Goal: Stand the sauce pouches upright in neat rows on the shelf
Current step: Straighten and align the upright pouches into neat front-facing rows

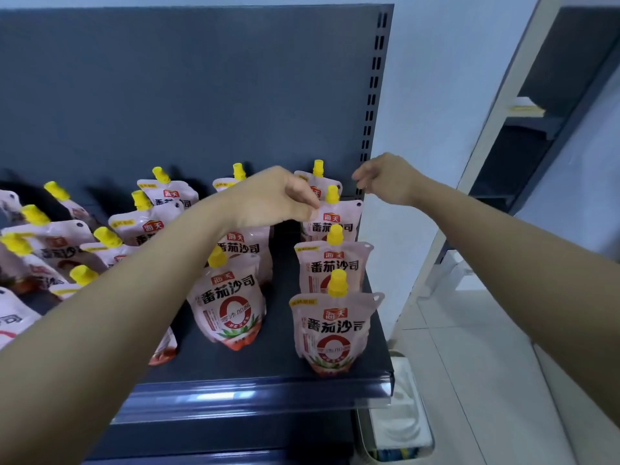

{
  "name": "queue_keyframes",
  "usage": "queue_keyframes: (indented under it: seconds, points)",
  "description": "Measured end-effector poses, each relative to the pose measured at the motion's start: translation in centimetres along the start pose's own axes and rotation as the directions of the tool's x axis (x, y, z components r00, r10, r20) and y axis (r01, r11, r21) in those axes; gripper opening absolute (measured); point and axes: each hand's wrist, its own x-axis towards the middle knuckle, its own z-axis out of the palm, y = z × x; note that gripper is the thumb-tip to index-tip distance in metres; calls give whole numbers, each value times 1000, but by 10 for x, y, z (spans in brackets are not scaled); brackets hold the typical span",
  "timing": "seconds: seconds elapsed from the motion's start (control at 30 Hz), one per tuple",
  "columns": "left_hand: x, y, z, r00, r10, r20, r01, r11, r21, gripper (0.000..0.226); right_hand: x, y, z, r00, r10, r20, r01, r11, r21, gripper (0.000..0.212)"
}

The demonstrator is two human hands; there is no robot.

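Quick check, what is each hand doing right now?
Left hand: pinches the top corner of the third pouch from the front, rightmost row.
Right hand: loosely curled, holding nothing.

— How do the sauce pouches (335,330) stand?
— Pink with yellow caps. The right row (335,266) holds four upright, one behind another, along the right edge of the shelf (278,357); its third pouch (339,226) back is pinched at the top corner.
— And leftward?
— The middle row (231,310) stands upright; the far-left ones (57,243) lean, crowded.
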Motion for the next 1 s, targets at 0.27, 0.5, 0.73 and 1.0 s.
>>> queue_keyframes:
  seconds: [0.27, 0.5, 0.73, 1.0]
  points:
    - [42, -13, 11, 990, -97, -106, 123, 955, 269, 30, 34, -12, 15, 991, -61, 121, 72, 994, -81, 27]
    - [62, -17, 27, 990, -130, -59, 142, 942, 304, 20, 54, -9, 29, 976, -79, 203, 121, 971, -207, 15]
    - [69, -19, 31, 981, -179, -72, 192, 939, 285, 15, 65, 11, 16, 979, -141, 145, 175, 949, -263, 52]
    - [70, -22, 36, 966, -241, -96, 258, 925, 279, 15, 70, 21, 17, 975, -178, 131, 207, 944, -258, 45]
